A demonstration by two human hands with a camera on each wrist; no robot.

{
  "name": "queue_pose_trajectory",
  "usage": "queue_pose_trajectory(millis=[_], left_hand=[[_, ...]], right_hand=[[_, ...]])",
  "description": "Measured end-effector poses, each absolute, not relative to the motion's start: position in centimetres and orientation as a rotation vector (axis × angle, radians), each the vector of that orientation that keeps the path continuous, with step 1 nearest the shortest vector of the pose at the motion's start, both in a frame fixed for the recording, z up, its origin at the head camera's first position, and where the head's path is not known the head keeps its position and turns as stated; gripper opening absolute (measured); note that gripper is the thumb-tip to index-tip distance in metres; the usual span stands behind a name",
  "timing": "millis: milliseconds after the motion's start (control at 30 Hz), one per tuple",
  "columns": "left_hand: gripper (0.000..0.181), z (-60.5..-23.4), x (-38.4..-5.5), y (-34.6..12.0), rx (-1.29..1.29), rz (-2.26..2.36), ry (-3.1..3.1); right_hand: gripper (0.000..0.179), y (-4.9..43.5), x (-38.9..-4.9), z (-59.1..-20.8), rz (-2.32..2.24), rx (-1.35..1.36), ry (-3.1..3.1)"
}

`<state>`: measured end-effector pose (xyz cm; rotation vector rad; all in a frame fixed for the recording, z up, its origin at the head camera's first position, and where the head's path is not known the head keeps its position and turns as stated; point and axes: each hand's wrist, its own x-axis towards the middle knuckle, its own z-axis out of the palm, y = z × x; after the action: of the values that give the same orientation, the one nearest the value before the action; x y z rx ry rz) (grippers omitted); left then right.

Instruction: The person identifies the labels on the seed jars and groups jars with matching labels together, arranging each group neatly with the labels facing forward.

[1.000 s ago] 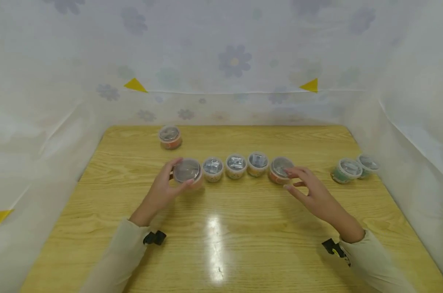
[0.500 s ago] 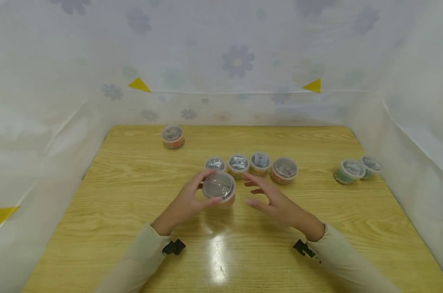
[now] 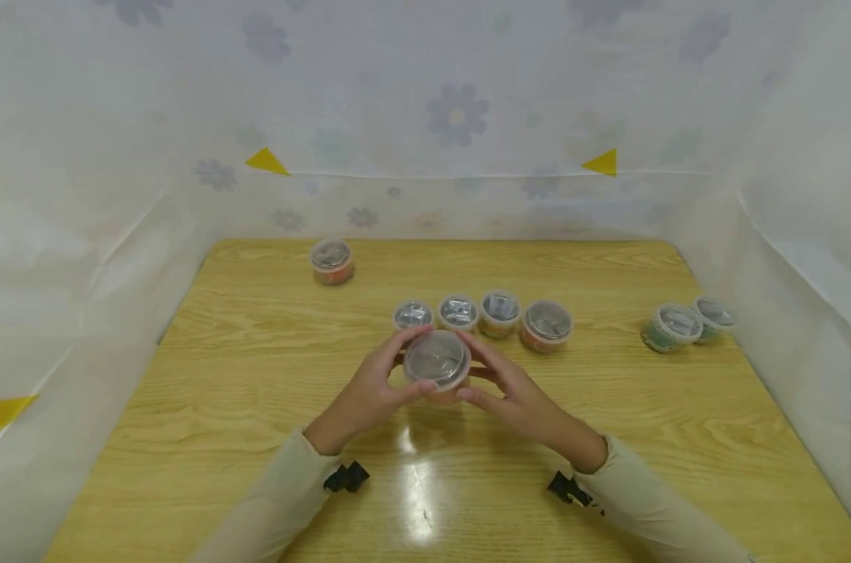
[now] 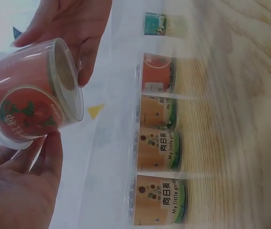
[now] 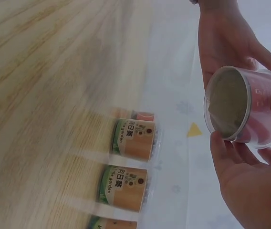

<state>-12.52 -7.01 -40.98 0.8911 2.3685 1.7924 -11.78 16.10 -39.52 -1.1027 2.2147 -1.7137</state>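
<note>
Both hands hold one clear plastic cup with a red label and a transparent lid (image 3: 437, 360), lifted above the table in front of the row. My left hand (image 3: 369, 387) grips its left side, thumb at the near edge. My right hand (image 3: 520, 399) grips the right side, thumb low at the front. In the left wrist view the cup (image 4: 28, 95) shows a tomato picture on its label. In the right wrist view, its brownish base (image 5: 228, 102) faces the camera. Just behind stand orange-labelled cups (image 3: 500, 314) and another red-labelled cup (image 3: 547, 327).
A red-labelled cup (image 3: 332, 263) stands at the back left of the wooden table (image 3: 256, 328). Two green-labelled cups (image 3: 670, 328) sit together near the right edge. White flowered sheeting (image 3: 425, 203) encloses the back and sides.
The left hand has carried the red-labelled cup from the row's left end rightward and nearer. The right hand has left the other red-labelled cup and taken hold of the carried one.
</note>
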Motion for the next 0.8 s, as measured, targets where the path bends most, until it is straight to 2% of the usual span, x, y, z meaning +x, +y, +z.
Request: queue_pose_trajectory(millis=[367,633,800], left_hand=[[0.071,-42.4,-12.7,-6.6,0.896,1.904,2.322],[0.079,-38.9,-11.0,-6.0,0.924,1.938,2.218],[0.087,-38.2,-10.4,-5.7,0.946,1.886,2.189]], right_hand=[[0.07,15.7,-11.2,-39.7,-1.808,-1.043,2.263],[0.075,15.6,-10.8,-39.5,-1.874,-0.98,2.221],[0.085,15.6,-10.8,-40.7,-1.856,-0.998,2.202]])
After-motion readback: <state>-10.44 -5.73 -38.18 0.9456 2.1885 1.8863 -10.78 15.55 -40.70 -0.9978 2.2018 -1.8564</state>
